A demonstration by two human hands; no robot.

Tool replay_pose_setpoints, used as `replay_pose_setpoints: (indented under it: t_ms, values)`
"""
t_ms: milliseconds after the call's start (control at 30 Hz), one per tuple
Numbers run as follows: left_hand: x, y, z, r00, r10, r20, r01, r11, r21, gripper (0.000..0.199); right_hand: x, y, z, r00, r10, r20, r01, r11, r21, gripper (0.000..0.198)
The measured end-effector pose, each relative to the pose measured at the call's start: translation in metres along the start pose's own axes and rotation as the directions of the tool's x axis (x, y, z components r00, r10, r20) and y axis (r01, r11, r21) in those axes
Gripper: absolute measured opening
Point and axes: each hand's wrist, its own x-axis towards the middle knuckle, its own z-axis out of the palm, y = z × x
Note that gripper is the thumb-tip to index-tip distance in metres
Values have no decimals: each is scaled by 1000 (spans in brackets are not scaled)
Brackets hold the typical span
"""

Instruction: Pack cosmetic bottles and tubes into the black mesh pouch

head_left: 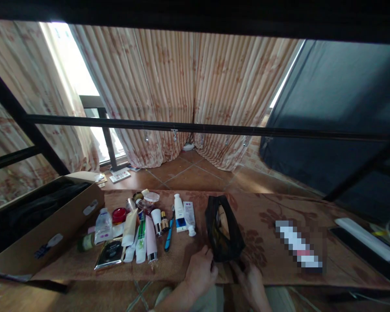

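A black pouch (213,219) stands on the cloth-covered table in front of me, its long opening facing up and something tan showing inside. At its near left corner, my left hand (199,269) is closed with curled fingers on the fabric. My right hand (249,279) grips the pouch low at its near right edge; its fingertips are partly hidden in shadow. Left of the pouch lie a white tube (189,214), a white bottle (179,208) and a blue toothbrush (169,234).
Several cosmetics crowd the left side, among them a clear bottle (103,227), a green-white tube (141,240) and a black compact (109,253). A cardboard box (68,223) borders them. Rightward lies a blurred-out object (297,243). A dark metal bar (214,128) crosses ahead.
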Motion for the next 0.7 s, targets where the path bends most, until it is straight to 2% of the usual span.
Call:
replay_pose_setpoints:
  t_ms: [700]
  values:
    - [2,9,-7,999,-37,25,34,994,102,23,10,9,-4,996,41,82,-35,996,-78,29]
